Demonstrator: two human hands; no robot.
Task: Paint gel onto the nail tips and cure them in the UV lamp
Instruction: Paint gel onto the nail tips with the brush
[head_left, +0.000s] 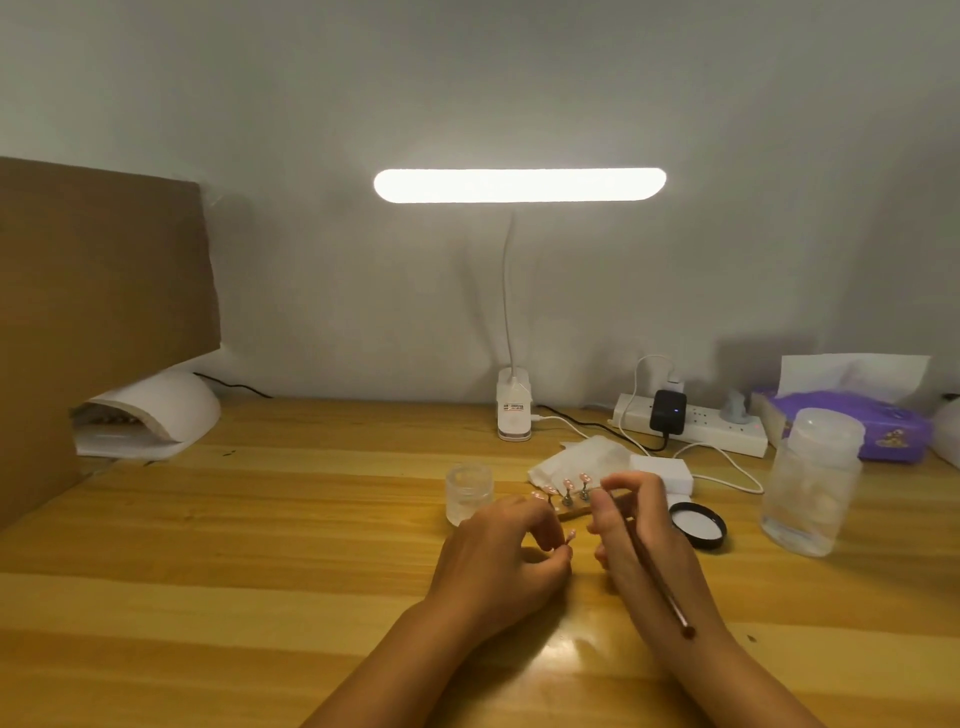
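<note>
My left hand (498, 556) pinches a small holder with a pink nail tip (726, 534) on its top, just above the wooden desk. My right hand (641, 535) grips a thin gel brush (660, 582); its handle runs back over my wrist and its bristle end is hidden by my fingers. Behind both hands several more pink nail tips (569, 486) stand on small holders in a row. A small clear gel jar (469, 491) is open to their left, and its black lid (697, 525) lies to the right. The white UV lamp (148, 415) sits at the far left.
A lit desk lamp (514, 410) stands at the back centre. A power strip (691, 423) with plugs and cables lies back right. A crumpled tissue (582, 460), a white block (662, 475), a clear bottle (810, 483) and a purple tissue pack (852, 421) crowd the right. A cardboard panel (98, 301) stands left.
</note>
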